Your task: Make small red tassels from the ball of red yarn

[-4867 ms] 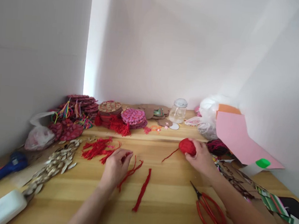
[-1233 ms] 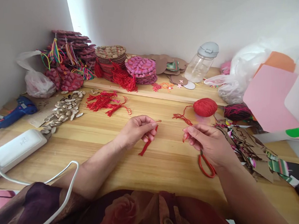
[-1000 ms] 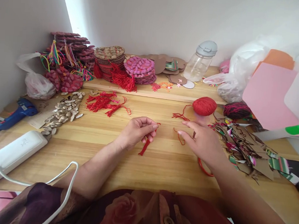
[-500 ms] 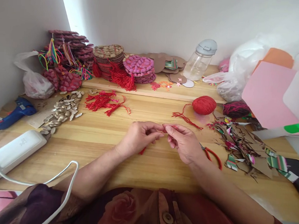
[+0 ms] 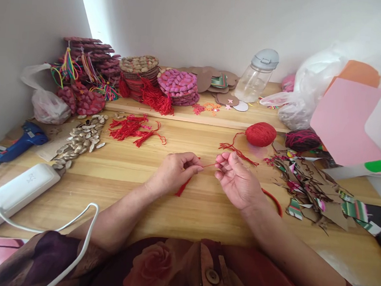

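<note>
My left hand is closed in a pinch on red yarn, and the end of a red tassel shows below its fingers. A thin red yarn strand stretches from that pinch to my right hand. The fingertips of my right hand are curled at the strand's other end, with the palm turned partly up. Beyond it rests a red yarn ball with a loose tail. Several red tassels lie in a heap farther left. Red-handled pliers or scissors are partly hidden behind my right wrist.
On the left are seed shells, a blue glue gun and a white power strip with a cable. Cardboard scraps cover the right side. Stacked round decorated pieces and a clear bottle stand on the back ledge.
My hands have moved apart, the right one drawing slightly right and turning its palm up. The yarn strand between them now shows taut, and more of the tassel below my left hand is visible.
</note>
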`<state>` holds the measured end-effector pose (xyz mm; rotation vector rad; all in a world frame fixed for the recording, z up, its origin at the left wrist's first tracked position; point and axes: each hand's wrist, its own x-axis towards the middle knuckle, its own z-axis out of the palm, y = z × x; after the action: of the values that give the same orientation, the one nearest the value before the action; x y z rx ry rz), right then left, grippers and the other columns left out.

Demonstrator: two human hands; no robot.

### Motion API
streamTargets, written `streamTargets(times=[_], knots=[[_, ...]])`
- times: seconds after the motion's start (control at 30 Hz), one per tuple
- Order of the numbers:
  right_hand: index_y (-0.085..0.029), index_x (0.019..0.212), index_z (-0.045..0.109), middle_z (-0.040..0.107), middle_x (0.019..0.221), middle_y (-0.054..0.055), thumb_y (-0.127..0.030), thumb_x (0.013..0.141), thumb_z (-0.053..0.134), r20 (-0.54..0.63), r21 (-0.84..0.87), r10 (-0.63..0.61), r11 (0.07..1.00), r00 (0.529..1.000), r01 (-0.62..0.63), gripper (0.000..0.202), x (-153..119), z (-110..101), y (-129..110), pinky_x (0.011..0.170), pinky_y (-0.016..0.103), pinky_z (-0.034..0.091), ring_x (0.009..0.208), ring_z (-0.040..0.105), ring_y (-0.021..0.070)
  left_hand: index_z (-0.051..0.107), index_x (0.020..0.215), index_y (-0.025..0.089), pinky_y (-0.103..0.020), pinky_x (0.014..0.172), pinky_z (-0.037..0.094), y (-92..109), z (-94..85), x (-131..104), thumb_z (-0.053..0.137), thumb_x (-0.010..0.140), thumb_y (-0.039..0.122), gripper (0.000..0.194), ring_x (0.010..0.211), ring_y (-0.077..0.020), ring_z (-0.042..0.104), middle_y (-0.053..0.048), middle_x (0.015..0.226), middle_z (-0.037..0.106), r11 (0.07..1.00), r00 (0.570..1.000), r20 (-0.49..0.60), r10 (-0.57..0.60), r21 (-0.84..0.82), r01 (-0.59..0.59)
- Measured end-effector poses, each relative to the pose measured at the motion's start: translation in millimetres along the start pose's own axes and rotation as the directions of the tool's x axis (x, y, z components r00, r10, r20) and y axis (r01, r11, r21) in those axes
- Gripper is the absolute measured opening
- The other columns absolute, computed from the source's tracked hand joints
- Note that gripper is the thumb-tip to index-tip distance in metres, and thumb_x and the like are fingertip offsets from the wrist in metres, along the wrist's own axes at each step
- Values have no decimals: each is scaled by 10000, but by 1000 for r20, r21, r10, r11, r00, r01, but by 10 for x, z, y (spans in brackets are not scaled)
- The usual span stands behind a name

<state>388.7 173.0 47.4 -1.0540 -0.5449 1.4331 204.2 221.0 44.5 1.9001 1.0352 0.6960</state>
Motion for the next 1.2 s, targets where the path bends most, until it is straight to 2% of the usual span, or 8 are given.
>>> streamTargets(times=[0.17,0.3,0.53,0.8,0.9,1.03,1.1,1.2], knots=[[-242,855,664,582,730,-16,-457,774,706,19,-15,12,1000,1000,-11,233,6,-7,-22,522,239,389,595,486,104,627,837,174,-219,598,385,5,-29,-2,548,877,281,138,654,-111,523,-5,790,650,999,999,-38,37,26,-36],[-211,850,693,511,609,-40,-442,752,731,44,-76,53,996,998,-50,253,-23,1,-31,468,222,357,518,439,82,610,829,175,-238,649,406,31,-33,-5,533,879,231,108,698,-127,536,-15,787,627,992,991,-51,120,51,-117],[-171,840,688,630,634,-6,-412,746,741,133,-338,140,937,981,-88,264,-63,19,19,450,207,416,511,534,86,599,840,172,-258,698,421,74,-36,-14,501,902,200,118,733,-141,540,-29,790,595,972,972,-72,222,93,-215],[-165,714,643,620,573,-18,-439,735,742,174,-469,220,875,960,-116,293,-96,53,11,401,191,410,453,526,77,611,808,184,-257,736,431,95,7,-25,507,901,162,142,786,-146,567,-29,804,611,946,953,-30,303,131,-297],[-170,728,625,606,544,-29,-423,755,727,147,-442,180,892,973,-99,274,-85,39,22,377,179,391,428,511,75,635,836,182,-241,708,427,73,4,-16,520,898,188,131,759,-134,577,-24,809,642,964,968,-49,245,115,-238],[-175,802,631,594,521,-43,-423,777,702,89,-375,78,926,993,-39,259,-19,-27,39,364,172,386,401,491,71,673,847,184,-242,635,412,7,-84,15,583,856,278,130,644,-124,565,-7,770,683,980,992,-122,18,200,7],[-171,815,632,594,520,-42,-422,773,705,71,-359,41,933,997,-13,264,22,-63,54,362,167,385,402,492,70,689,783,192,-255,618,398,-3,-138,19,608,826,316,154,631,-140,570,-9,725,684,941,990,-112,-81,319,112],[-167,812,627,595,516,-40,-419,767,711,58,-355,-3,935,998,24,270,67,-94,84,353,163,383,400,494,72,698,738,212,-275,613,382,32,-179,-10,602,804,325,162,663,-171,595,-19,718,692,857,983,-91,-160,481,184]])
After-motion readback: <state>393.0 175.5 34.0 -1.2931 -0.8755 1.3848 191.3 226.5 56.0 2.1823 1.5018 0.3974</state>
